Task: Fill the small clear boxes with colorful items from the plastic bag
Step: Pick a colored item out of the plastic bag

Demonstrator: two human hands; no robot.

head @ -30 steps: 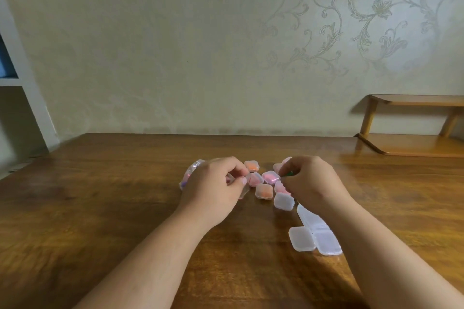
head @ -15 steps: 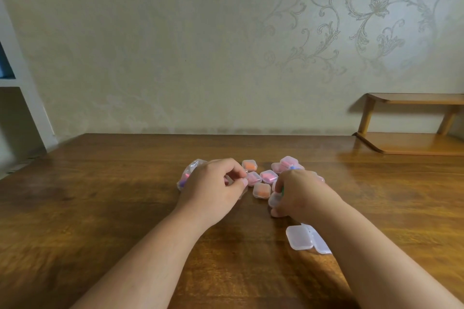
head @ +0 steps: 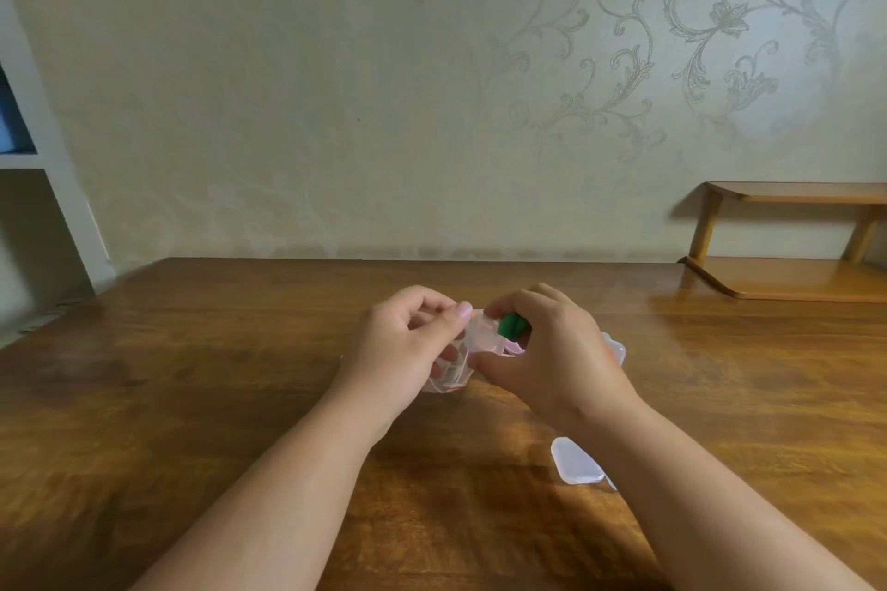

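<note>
My left hand (head: 408, 346) grips the crumpled clear plastic bag (head: 449, 380), thumb pinching its upper edge; pink items show through it. My right hand (head: 557, 350) pinches a green item (head: 510, 325) in its fingertips, just above a small clear box (head: 482, 335) that sits between the two hands, with its thumb below that box. Pink-filled boxes are mostly hidden behind the hands. An empty clear box (head: 575, 461) lies on the table by my right forearm. Another clear box (head: 618, 347) peeks out behind my right hand.
The wooden table (head: 201, 398) runs back to a patterned wall. A low wooden shelf (head: 792, 276) stands at the back right. A white shelving unit (head: 43, 187) is at the far left.
Both hands have lifted and come together at the centre. My right hand rose from the boxes with the green item. The cluster of filled boxes is now hidden behind the hands.
</note>
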